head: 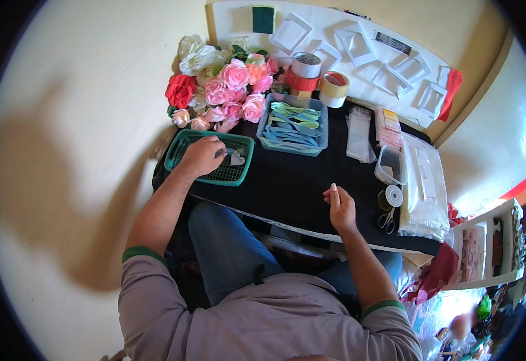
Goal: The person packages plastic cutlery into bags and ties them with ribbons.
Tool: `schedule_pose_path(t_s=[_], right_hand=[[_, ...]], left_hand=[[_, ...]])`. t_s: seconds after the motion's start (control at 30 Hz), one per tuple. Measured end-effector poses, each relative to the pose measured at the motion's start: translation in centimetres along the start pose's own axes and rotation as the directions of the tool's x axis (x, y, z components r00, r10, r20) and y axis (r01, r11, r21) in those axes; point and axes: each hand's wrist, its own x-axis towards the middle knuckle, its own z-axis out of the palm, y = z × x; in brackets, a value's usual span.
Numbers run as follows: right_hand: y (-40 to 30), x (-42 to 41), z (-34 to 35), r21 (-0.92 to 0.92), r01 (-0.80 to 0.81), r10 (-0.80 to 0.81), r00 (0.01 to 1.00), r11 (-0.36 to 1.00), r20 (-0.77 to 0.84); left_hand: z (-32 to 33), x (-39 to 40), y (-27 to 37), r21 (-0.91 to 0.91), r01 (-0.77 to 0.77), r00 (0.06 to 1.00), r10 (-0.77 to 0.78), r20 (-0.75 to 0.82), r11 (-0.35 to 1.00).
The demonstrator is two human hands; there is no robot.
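My left hand (203,155) reaches into a green plastic mesh basket (242,179) at the left of the table. Its fingertips close on a small blue-grey item (230,151), mostly hidden by the hand. A pale heart-shaped tag (237,159) hangs beside that item, over the basket floor. My right hand (342,205) hovers above the black cloth (290,180) with its fingers curled in and thumb up; nothing shows in it. Between and beyond the hands stands a clear bluish plastic tub (293,148) of blue and green plastic spoons and forks (296,124).
Artificial roses (226,85) crowd the back left, beside stacked tape rolls (305,74). On the right lie clear plastic bags (360,135), a small clear container (390,167), a ribbon spool (393,197), scissors (386,221) and larger plastic packs (425,189). A wall (64,135) borders the left.
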Motion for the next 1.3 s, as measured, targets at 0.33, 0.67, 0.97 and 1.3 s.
schedule_pose_path(t_s=[0.33,0.67,0.97,1.3], right_hand=[[0.1,0.4,-0.2,-0.018,0.012,-0.012,1.000,1.000,-0.004],[0.4,0.3,-0.3,0.076,-0.013,0.016,0.999,0.997,-0.047],[-0.1,0.5,-1.2,0.085,-0.067,0.069,0.997,0.994,-0.019],[-0.1,0.6,-1.1,0.086,-0.055,0.054,0.999,0.995,0.003]], left_hand=[[1.2,9.0,6.3,-0.157,-0.087,0.976,0.053,-0.213,0.984],[9.1,21.2,6.0,0.159,-0.006,0.995,0.021,-0.093,0.987],[10.0,24.0,6.0,0.292,0.067,0.993,-0.094,0.078,0.954],[7.9,22.5,4.8,0.314,-0.190,0.967,0.121,0.226,0.930]])
